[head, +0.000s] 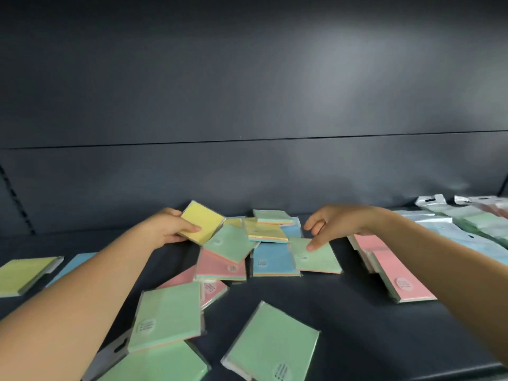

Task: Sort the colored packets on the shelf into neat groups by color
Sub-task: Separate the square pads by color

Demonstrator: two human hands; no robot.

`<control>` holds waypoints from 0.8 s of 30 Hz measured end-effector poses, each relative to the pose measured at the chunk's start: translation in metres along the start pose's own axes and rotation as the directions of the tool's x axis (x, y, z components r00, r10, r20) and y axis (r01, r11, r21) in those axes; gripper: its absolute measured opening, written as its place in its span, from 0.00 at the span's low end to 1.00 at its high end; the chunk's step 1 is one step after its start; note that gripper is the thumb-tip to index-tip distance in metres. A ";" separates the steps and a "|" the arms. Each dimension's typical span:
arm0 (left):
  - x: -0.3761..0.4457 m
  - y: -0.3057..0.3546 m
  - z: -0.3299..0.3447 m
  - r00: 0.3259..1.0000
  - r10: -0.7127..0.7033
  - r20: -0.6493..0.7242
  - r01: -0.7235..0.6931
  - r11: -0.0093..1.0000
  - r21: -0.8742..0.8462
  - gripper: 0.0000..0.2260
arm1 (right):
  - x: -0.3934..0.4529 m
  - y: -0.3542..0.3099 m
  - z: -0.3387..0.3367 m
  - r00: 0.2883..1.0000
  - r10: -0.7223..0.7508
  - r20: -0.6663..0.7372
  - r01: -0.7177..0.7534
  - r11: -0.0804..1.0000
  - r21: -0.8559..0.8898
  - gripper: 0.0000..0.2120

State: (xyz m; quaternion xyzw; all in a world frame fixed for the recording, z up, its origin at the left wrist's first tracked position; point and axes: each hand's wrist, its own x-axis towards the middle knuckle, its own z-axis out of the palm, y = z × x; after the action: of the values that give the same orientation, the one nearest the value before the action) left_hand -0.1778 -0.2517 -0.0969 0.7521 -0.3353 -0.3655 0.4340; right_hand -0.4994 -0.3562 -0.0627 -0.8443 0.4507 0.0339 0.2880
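Toward the shelf's (357, 312) back edge, the left hand (167, 226) pinches a yellow packet (202, 222), tilted with one corner pointing rearward. Further right, the right hand (334, 224), fingers loosely spread, presses a fingertip on a green packet (319, 258) lying flat mid-shelf.

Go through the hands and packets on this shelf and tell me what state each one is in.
Left hand: grips the yellow packet, lifted and tilted.
Right hand: fingertip touches a green packet lying flat.
Pink packets: stacked together.
Middle pile: mixed colors, overlapping, unsorted.
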 end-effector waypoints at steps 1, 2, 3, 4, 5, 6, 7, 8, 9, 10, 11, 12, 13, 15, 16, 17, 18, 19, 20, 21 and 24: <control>-0.002 0.001 0.000 1.000 0.015 0.002 -0.015 0.999 -0.046 0.12 | 0.000 0.001 0.000 1.000 0.006 0.018 -0.006 1.000 -0.016 0.30; -0.003 0.001 -0.001 1.000 0.026 -0.004 -0.027 0.997 -0.076 0.11 | 0.000 0.002 0.000 0.999 0.012 0.035 -0.011 0.999 -0.035 0.28; -0.005 0.001 -0.001 0.999 0.034 -0.014 -0.035 0.994 -0.104 0.10 | -0.001 0.003 0.001 0.999 0.010 0.050 -0.008 0.999 -0.052 0.25; -0.006 0.000 -0.002 0.999 0.042 -0.028 -0.045 0.991 -0.124 0.10 | 0.000 0.004 0.002 0.998 0.005 0.059 -0.001 0.998 -0.065 0.23; -0.007 -0.001 -0.002 0.998 0.046 -0.042 -0.052 0.988 -0.148 0.09 | -0.001 0.005 0.003 0.998 0.002 0.060 0.002 0.997 -0.076 0.21; -0.009 -0.002 -0.003 0.997 0.046 -0.057 -0.055 0.983 -0.173 0.09 | -0.001 0.005 0.004 0.998 0.003 0.057 0.002 0.996 -0.087 0.20; -0.012 -0.002 -0.005 0.996 0.046 -0.071 -0.060 0.977 -0.206 0.09 | -0.002 0.004 0.005 0.998 0.006 0.058 -0.001 0.995 -0.101 0.20; -0.015 -0.003 -0.007 0.996 0.043 -0.081 -0.062 0.967 -0.245 0.10 | -0.004 0.003 0.005 0.998 0.010 0.062 -0.002 0.994 -0.112 0.20; -0.018 -0.003 -0.011 0.995 0.041 -0.088 -0.064 0.956 -0.286 0.11 | -0.006 0.003 0.005 0.998 0.012 0.065 -0.004 0.993 -0.116 0.18; -0.020 -0.004 -0.016 0.995 0.039 -0.096 -0.068 0.944 -0.322 0.13 | -0.009 0.002 0.004 0.998 0.011 0.065 -0.004 0.995 -0.105 0.16; -0.023 -0.005 -0.023 0.994 0.043 -0.104 -0.077 0.932 -0.354 0.14 | -0.011 0.001 0.003 0.998 0.008 0.066 -0.003 0.997 -0.078 0.14; -0.025 -0.006 -0.031 0.993 0.053 -0.110 -0.091 0.923 -0.373 0.13 | -0.014 0.000 0.002 0.998 0.007 0.067 -0.004 0.999 -0.043 0.12; -0.029 -0.008 -0.040 0.992 0.063 -0.114 -0.102 0.917 -0.385 0.12 | -0.017 -0.002 -0.001 0.998 0.002 0.064 -0.002 1.000 -0.004 0.11; -0.037 -0.013 -0.059 0.989 0.070 -0.129 -0.117 0.906 -0.406 0.10 | -0.021 -0.008 -0.006 0.999 -0.026 0.035 0.024 0.998 0.059 0.09; -0.041 -0.016 -0.069 0.987 0.063 -0.145 -0.119 0.900 -0.420 0.10 | -0.023 -0.014 -0.009 0.999 -0.049 0.022 0.047 0.996 0.082 0.09; -0.046 -0.020 -0.078 0.985 0.054 -0.163 -0.122 0.890 -0.440 0.09 | -0.025 -0.021 -0.012 0.997 -0.073 0.013 0.071 0.991 0.109 0.08; -0.051 -0.023 -0.087 0.983 0.043 -0.180 -0.123 0.879 -0.461 0.08 | -0.025 -0.029 -0.013 0.996 -0.094 0.007 0.092 0.985 0.144 0.08; -0.056 -0.027 -0.095 0.980 0.032 -0.196 -0.125 0.866 -0.485 0.07 | -0.025 -0.039 -0.014 0.994 -0.109 -0.001 0.107 0.978 0.179 0.08; -0.061 -0.032 -0.104 0.977 0.023 -0.210 -0.129 0.853 -0.505 0.06 | -0.025 -0.051 -0.013 0.992 -0.123 -0.010 0.123 0.970 0.210 0.09; -0.065 -0.037 -0.113 0.974 0.014 -0.224 -0.132 0.843 -0.521 0.05 | -0.024 -0.064 -0.011 0.990 -0.138 -0.021 0.139 0.962 0.234 0.09; -0.079 -0.052 -0.145 0.965 -0.003 -0.261 -0.142 0.834 -0.534 0.03 | -0.020 -0.110 0.006 0.981 -0.174 -0.086 0.192 0.933 0.305 0.09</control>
State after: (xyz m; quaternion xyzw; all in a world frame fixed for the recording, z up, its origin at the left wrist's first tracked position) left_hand -0.0865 -0.1072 -0.0719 0.6239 -0.1862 -0.3316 0.6828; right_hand -0.4239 -0.2912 -0.0107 -0.8271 0.3777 -0.0888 0.4066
